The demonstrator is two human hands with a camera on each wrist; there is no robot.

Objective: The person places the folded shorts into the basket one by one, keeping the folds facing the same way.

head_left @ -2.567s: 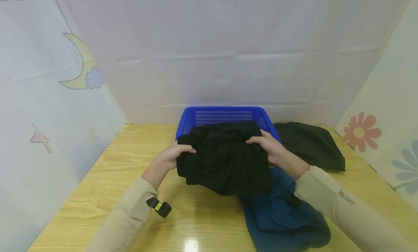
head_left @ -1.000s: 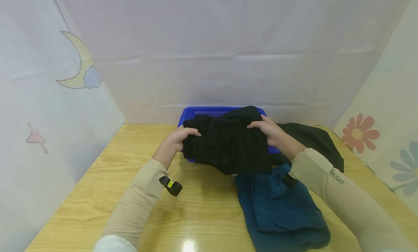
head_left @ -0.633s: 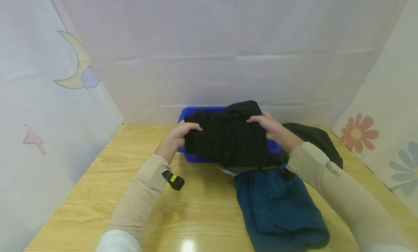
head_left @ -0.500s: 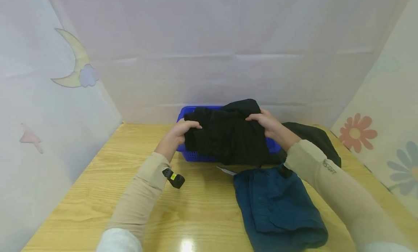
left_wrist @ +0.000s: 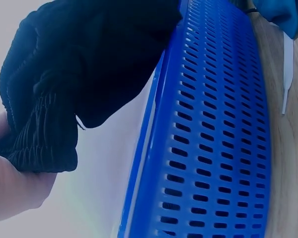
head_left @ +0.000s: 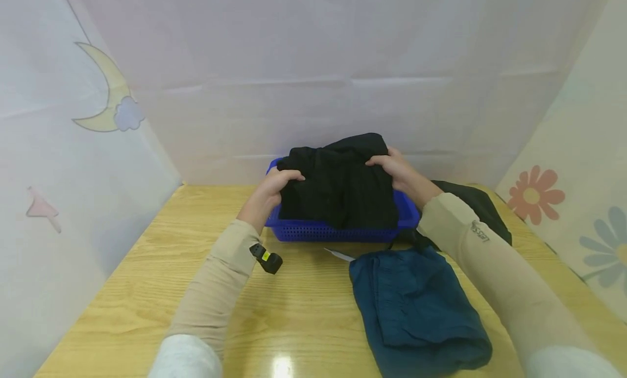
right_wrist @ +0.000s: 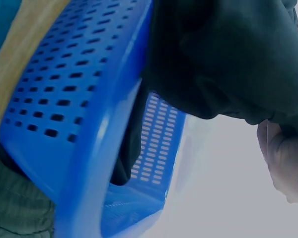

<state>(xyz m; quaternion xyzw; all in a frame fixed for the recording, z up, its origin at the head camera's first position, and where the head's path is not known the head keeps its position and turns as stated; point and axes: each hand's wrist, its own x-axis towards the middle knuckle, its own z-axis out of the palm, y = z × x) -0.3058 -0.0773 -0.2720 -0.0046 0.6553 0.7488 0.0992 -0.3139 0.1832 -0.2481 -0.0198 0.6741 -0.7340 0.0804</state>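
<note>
A folded black garment [head_left: 343, 187] is held up over the blue basket [head_left: 333, 233], hiding much of its inside. My left hand [head_left: 271, 189] grips its left end, thumb on top. In the left wrist view a gathered elastic edge [left_wrist: 44, 134] of the garment sits between thumb and fingers. My right hand [head_left: 403, 174] grips the upper right side, thumb over the front; in the right wrist view part of the black cloth [right_wrist: 131, 144] hangs inside the basket wall. Most fingers of both hands are hidden behind the cloth.
A folded dark blue garment [head_left: 421, 307] lies on the wooden table [head_left: 147, 291] at front right, a white-tipped cord [head_left: 339, 255] sticking out from it. A dark green cloth [head_left: 475, 203] lies right of the basket, partly behind my right arm. A pale printed backdrop [head_left: 313, 67] stands behind.
Both hands have carried the black garment forward and up in the view, from in front of the basket to over it. The basket's front wall and the cord have come into sight.
</note>
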